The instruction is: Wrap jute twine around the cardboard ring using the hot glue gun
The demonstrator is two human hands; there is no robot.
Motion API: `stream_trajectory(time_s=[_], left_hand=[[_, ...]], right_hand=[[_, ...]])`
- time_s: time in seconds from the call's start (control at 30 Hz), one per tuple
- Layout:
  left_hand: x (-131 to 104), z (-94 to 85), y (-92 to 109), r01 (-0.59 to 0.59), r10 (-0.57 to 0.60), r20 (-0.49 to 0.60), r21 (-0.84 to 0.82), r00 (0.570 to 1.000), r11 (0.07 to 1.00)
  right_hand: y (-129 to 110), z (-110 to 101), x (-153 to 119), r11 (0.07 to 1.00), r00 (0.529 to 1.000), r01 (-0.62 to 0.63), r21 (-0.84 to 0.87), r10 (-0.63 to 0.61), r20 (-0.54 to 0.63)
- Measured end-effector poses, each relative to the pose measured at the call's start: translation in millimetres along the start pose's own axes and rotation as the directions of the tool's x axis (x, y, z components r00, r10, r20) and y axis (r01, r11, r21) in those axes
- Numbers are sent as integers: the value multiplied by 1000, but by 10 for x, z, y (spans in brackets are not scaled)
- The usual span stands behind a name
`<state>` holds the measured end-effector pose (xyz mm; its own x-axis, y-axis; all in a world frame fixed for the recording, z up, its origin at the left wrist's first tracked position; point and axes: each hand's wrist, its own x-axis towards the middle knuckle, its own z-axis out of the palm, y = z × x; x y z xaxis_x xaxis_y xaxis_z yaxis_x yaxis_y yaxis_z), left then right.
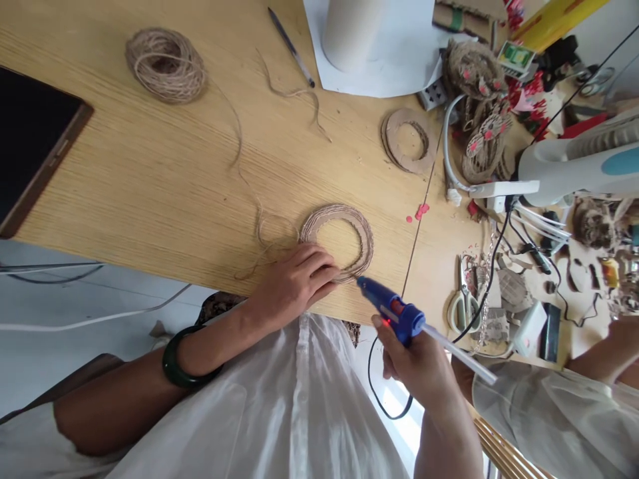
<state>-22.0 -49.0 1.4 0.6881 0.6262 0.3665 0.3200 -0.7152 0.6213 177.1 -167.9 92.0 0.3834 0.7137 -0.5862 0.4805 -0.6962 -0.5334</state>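
Observation:
Near the table's front edge lies a cardboard ring [368, 247] with brown twine wound round its outer part. Over its lower left rim is my left hand [295, 279], fingers together and pressed onto the ring; the fingertips are partly hidden. My right hand [417, 362] grips a blue glue gun [389, 306] with a clear glue stick [462, 354] out of its back end. The nozzle is at the ring's lower right edge. Loose twine [259, 213] runs from beside my left hand up to a twine ball [166, 65] at the upper left.
Plain cardboard rings [393, 143] are stacked at the right. Behind are a pen [292, 48], a cut twine piece [294, 92] and a white cylinder [352, 33] on paper. Scissors [464, 299], cables and craft scraps crowd the right. Another person's arm [609, 349] shows there.

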Motion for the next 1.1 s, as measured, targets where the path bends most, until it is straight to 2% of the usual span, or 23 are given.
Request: stream_trajectory(time_s=[0.13,0.27,0.4,0.67,1.1], left_hand=[[2,2,7,-16,16,-10,2,1000,1000],[12,2,13,-28,29,-14,17,999,999],[15,6,6,-20,20,-2,3,1000,1000],[2,-12,-2,-25,25,3,18,1000,1000],[7,-19,17,-29,29,8,62,1000,998]], right_hand=[[-11,-15,21,1000,1000,-1,4,1,-29],[-6,3,-28,999,999,-33,19,33,16],[18,7,-86,996,998,-58,70,58,4],[-47,45,-48,985,998,-17,173,26,-52],[-9,48,-36,992,999,-30,120,32,-16]])
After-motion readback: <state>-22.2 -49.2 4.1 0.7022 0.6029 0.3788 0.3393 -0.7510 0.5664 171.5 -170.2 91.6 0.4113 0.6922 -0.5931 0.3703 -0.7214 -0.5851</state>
